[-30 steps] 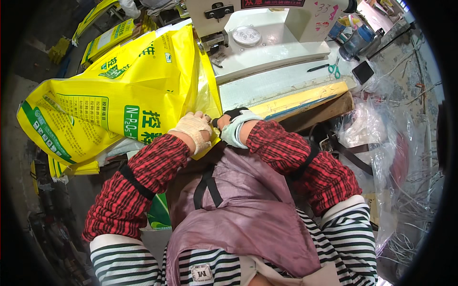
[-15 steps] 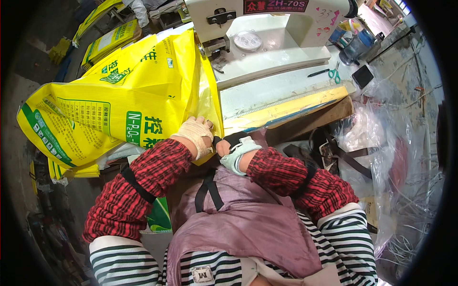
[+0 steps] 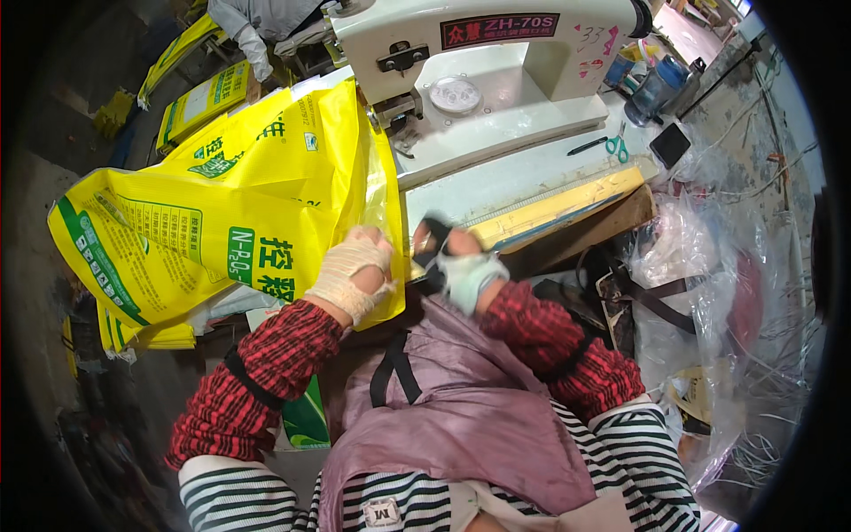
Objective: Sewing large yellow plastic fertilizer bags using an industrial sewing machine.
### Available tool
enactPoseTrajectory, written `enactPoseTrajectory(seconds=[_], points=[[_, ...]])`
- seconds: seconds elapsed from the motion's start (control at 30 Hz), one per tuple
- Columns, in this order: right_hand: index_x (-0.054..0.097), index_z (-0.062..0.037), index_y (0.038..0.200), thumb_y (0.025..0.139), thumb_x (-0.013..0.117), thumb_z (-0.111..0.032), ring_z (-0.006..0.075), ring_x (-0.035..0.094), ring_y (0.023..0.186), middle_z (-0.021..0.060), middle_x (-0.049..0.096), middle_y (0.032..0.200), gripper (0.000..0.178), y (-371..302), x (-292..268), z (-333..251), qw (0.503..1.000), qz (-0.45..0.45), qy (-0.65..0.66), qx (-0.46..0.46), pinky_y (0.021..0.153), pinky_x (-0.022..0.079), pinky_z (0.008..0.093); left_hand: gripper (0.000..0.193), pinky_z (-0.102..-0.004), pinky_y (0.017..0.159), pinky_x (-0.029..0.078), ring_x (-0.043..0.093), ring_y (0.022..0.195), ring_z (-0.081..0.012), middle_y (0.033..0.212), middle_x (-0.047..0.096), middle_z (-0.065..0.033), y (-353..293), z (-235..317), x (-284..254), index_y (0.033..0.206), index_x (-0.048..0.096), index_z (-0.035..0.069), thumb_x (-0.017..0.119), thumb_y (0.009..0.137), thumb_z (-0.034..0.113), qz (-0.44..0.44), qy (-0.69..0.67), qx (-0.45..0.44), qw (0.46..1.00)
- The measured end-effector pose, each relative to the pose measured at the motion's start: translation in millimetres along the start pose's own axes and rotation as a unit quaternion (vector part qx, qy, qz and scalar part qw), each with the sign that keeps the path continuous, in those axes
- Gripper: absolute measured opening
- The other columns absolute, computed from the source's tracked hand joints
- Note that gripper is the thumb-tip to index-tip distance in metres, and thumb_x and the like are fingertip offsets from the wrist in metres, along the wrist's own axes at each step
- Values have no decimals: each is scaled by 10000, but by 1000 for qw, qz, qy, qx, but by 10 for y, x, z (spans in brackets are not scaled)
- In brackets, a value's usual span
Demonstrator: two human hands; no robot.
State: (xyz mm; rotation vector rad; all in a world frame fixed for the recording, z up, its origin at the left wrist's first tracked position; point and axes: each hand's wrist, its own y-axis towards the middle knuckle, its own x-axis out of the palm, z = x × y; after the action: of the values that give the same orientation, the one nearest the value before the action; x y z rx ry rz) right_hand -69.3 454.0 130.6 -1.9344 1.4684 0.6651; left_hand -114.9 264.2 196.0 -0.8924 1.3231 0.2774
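A large yellow woven bag (image 3: 142, 222) with green print slopes across the left side, its right edge reaching the work table. My left hand (image 3: 359, 270), in a pale wrapped glove with bare fingertips, is closed on the bag near that edge; its fingertips are partly hidden. My right hand (image 3: 465, 270) is just right of the bag at the table's front edge, in a pale fingerless glove with black material around the fingers. Motion smears it, so I cannot make out whether it holds anything. Beyond the bag stands a white sewing machine (image 3: 567, 75).
A yellow-topped strip (image 3: 567, 208) runs along the table front. A pen (image 3: 587, 145), teal-handled scissors (image 3: 618, 146), a black phone-like slab (image 3: 670, 144) and a blue jug (image 3: 656, 93) lie or stand at right. Clear plastic (image 3: 683, 239) hangs beside them. More yellow bags (image 3: 208, 105) are stacked far left.
My right hand has moved away from the left hand, rightward and slightly up. The left hand stays on the bag. The view has shifted, and a person's sleeve shows more at the far left.
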Motion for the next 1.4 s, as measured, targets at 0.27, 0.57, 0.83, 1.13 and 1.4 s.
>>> enactPoseTrajectory(seconds=[0.27,0.57,0.83,1.13,1.4], points=[[566,-98,1228,870,467,-483,403,535,1148,234,552,1249,535,440,209,-274,968,-145,-45,201,940,440,473,306,-408,804,494,631,942,-327,998,653,-181,175,-78,-32,951,663,67,683,739,287,21,-27,-173,984],[511,-46,1211,847,537,-331,436,571,1006,276,596,1087,463,257,246,-24,981,67,173,61,828,466,427,121,-421,713,475,595,799,-372,804,605,-169,105,0,-59,859,588,31,600,803,138,141,-220,35,965],[506,-54,1209,787,621,-387,428,592,959,250,628,1022,551,335,17,-160,949,-1,295,113,809,469,420,220,-398,802,472,597,894,-365,886,627,-181,-9,168,94,992,590,41,614,797,139,87,-358,-23,929],[584,-91,1130,857,470,-461,396,583,1066,222,594,1177,474,568,317,40,984,-77,82,139,880,471,476,263,-440,812,466,605,904,-357,900,627,-190,-70,245,-76,950,602,35,655,778,227,51,-161,-96,981],[534,-115,1151,895,473,-288,372,613,1012,190,619,1098,315,358,113,-38,998,-55,-31,0,811,510,468,200,-427,691,492,622,793,-361,818,623,-166,67,172,77,864,594,48,634,773,221,139,-120,54,981]])
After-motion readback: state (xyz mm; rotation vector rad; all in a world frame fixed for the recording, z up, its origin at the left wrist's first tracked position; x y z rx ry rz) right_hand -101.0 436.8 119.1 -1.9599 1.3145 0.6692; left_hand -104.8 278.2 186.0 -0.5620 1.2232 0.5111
